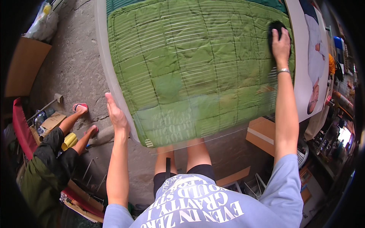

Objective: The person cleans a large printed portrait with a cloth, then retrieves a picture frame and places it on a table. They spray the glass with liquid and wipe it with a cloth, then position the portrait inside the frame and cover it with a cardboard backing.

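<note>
A clear glass or plastic sheet (114, 81) lies over a green quilted pad (190, 57) in front of me. My left hand (116, 114) rests flat against the sheet's left edge, fingers apart. My right hand (280, 41) reaches far up the right side and presses a black cloth or sponge (274, 28) onto the sheet. A metal bracelet sits on that wrist. My own legs show through the sheet's near edge.
A seated person in dark shorts and red sandals (57, 148) is at the left on the concrete floor (76, 64). A large printed poster (310, 57) lies to the right. Cardboard boxes (262, 133), a yellow roll (69, 140) and clutter surround me.
</note>
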Demonstrator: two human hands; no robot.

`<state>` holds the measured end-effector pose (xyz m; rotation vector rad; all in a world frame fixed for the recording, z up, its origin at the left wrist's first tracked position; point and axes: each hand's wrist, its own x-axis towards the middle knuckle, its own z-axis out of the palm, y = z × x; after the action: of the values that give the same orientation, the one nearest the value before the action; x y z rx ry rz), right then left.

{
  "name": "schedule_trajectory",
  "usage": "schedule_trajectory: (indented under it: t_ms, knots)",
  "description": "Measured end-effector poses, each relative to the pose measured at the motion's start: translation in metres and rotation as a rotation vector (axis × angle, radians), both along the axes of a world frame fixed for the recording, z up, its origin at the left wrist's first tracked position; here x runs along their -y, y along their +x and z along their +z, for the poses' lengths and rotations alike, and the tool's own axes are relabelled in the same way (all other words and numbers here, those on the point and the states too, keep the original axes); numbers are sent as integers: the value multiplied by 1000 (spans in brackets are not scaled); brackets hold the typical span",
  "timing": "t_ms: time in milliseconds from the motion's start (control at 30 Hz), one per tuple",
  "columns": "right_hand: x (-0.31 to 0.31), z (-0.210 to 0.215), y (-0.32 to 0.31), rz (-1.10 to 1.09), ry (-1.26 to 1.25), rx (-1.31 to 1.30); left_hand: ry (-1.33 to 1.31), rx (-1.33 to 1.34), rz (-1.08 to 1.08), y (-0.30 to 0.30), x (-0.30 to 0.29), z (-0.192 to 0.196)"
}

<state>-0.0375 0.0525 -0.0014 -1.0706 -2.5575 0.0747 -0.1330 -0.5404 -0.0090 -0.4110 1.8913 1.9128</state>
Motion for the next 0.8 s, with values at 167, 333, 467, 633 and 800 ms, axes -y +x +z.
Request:
schedule_trajectory:
  t_ms: [167, 333, 467, 633, 800]
  knots:
    - [30, -13, -38, -193, 65, 7, -136, -20, -47, -4, 8, -5]
    - [316, 4, -104, 761, -44, -311, 8, 45, -84, -7, 15, -9]
    - [393, 14, -108, 1180, -373, -344, -102, -42, -17, -9, 10, -10]
    - [211, 11, -56, 970, -97, -211, -47, -2, -26, -8, 8, -10]
    - [21, 6, 34, -72, -17, 86, -21, 16, -19, -8, 9, -13]
